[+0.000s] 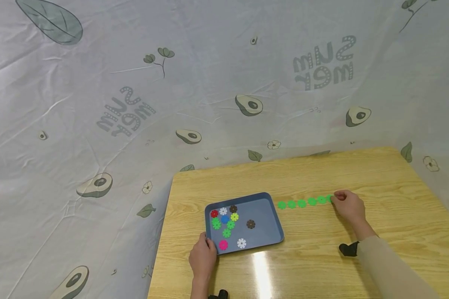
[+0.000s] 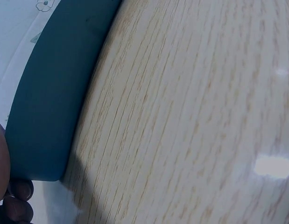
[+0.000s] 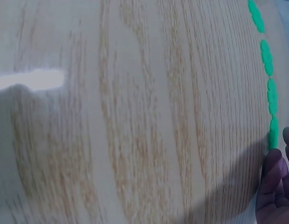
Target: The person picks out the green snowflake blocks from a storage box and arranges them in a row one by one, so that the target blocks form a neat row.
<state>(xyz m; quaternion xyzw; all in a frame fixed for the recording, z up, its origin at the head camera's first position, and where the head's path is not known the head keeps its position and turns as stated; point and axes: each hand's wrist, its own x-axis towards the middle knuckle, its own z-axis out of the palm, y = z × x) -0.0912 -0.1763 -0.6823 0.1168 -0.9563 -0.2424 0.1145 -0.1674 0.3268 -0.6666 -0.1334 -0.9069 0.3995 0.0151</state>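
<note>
In the head view, a row of several green notched plastic discs [image 1: 302, 203] runs along the wooden table. My right hand [image 1: 349, 207] is at the row's right end, fingertips pinching the last green disc, which they partly cover. The right wrist view shows curled fingers against the end of the green row [image 3: 272, 95]. A blue-grey tray [image 1: 267, 234] lies left of the row. My left hand [image 1: 203, 255] grips its near left corner, thumb at the rim. From the left wrist, the tray's side wall [image 2: 46, 102] shows with fingertips [image 2: 20, 209] at its corner.
Inside the tray lie loose notched discs: green [image 1: 226, 233], red [image 1: 214, 213], blue [image 1: 225, 219], yellow [image 1: 234, 216], pink [image 1: 223, 245], white [image 1: 241, 243] and brown [image 1: 250, 224]. Behind the wooden table [image 1: 307, 265] hangs a printed cloth [image 1: 209, 74].
</note>
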